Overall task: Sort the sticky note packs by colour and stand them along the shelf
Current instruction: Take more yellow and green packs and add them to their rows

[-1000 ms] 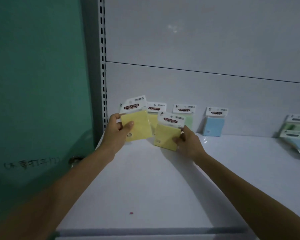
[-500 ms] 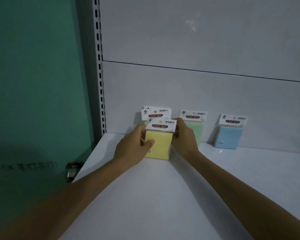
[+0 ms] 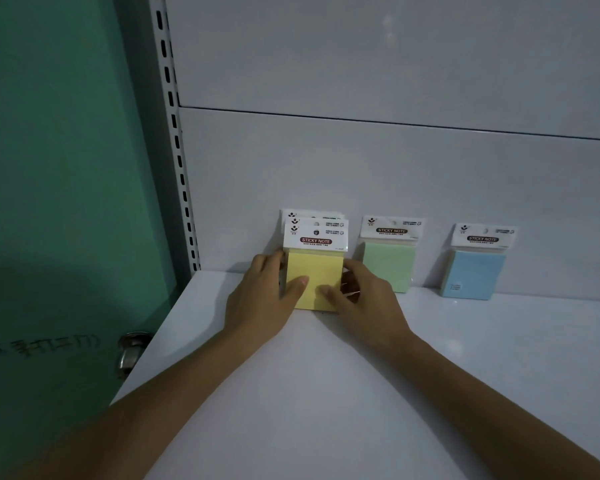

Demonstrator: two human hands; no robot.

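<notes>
Head view shows both my hands clamped on the stack of yellow sticky note packs (image 3: 314,271) — my left hand (image 3: 257,299) wraps its left edge with the thumb across the front, and my right hand (image 3: 368,303) pinches the right edge, thumb on the front too. The stack stands upright on the white shelf (image 3: 326,393) against the back panel (image 3: 326,168), its white header cards fanned one behind another, near the slotted upright (image 3: 177,150). To its right, apart from each other, a green pack (image 3: 388,265) and then a blue pack (image 3: 473,273) stand against the same panel — a green door (image 3: 49,168) with a metal knob (image 3: 130,351) is off to the left.
</notes>
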